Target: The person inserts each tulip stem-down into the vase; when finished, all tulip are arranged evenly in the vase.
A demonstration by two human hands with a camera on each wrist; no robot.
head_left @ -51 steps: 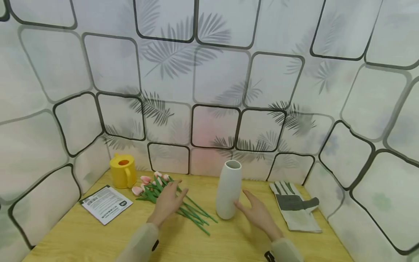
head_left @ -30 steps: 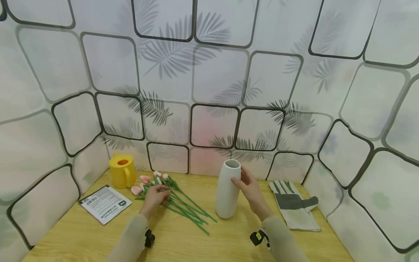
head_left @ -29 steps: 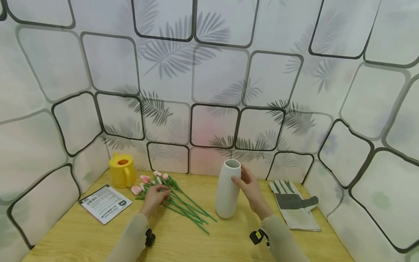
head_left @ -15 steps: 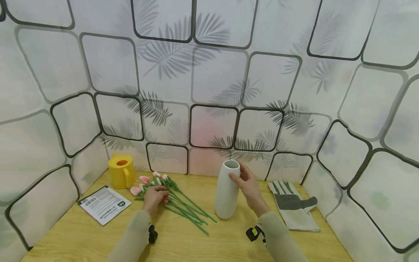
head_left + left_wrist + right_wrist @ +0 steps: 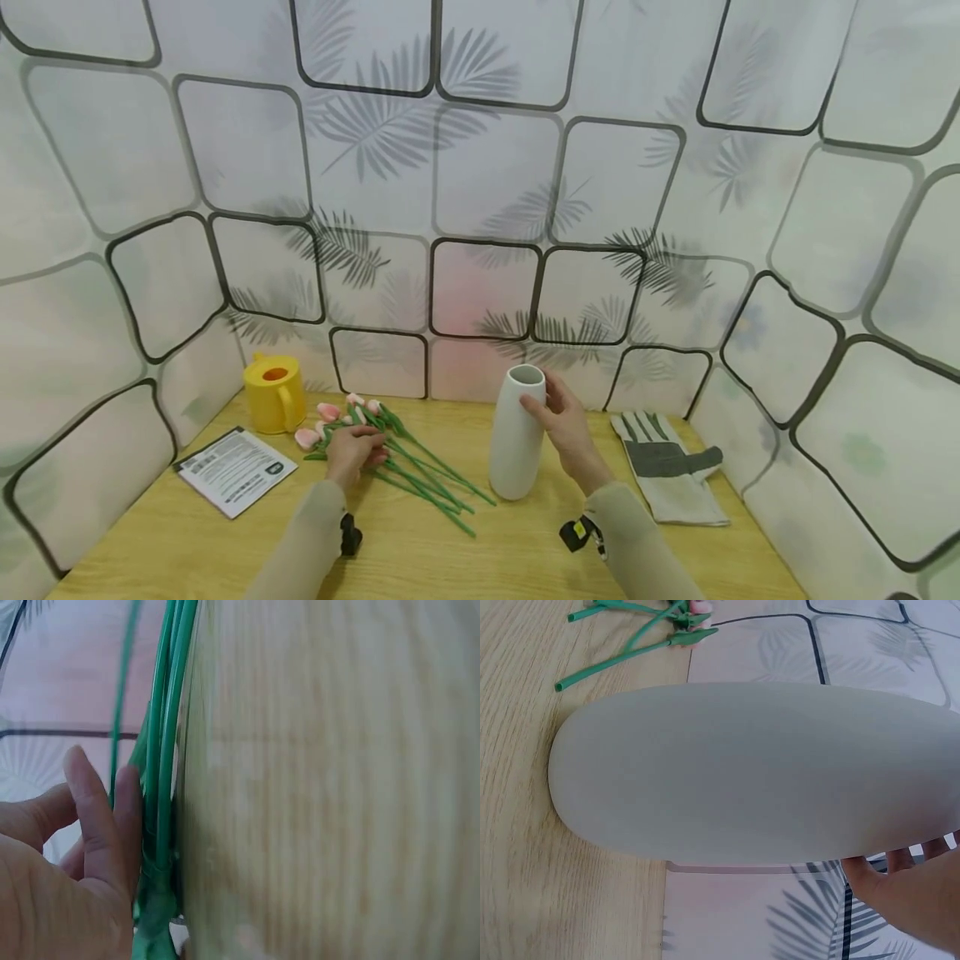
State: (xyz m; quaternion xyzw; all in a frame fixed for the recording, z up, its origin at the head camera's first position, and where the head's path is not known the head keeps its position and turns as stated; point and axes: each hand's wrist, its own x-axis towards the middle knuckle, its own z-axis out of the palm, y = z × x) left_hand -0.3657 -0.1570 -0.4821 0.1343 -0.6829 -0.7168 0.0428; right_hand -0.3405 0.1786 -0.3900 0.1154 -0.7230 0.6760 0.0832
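Several pink artificial tulips point(image 5: 420, 479) with green stems lie on the table, fanned to the right. My left hand point(image 5: 354, 454) bends over them just below the blooms, fingertips pinching at a stem. In the left wrist view one thin stem point(image 5: 120, 705) stands apart from the bundle point(image 5: 161, 750) and runs down behind the fingers of the left hand point(image 5: 90, 847). My right hand point(image 5: 562, 425) grips the white vase point(image 5: 516, 450) near its rim, thumb in front and fingers behind. The vase stands upright on the table; its side fills much of the right wrist view.
A yellow watering can point(image 5: 264, 404) stands at the back left, with a printed packet point(image 5: 236, 471) before it. Grey-and-white work gloves point(image 5: 667, 467) lie on the right. Patterned fabric walls point(image 5: 480, 192) enclose the wooden table point(image 5: 435, 567) at the back and sides.
My right hand has gone from beside the vase to gripping its upper part. The left hand has drawn back left and curled its fingers among the tulips. Little moves in the last half second.
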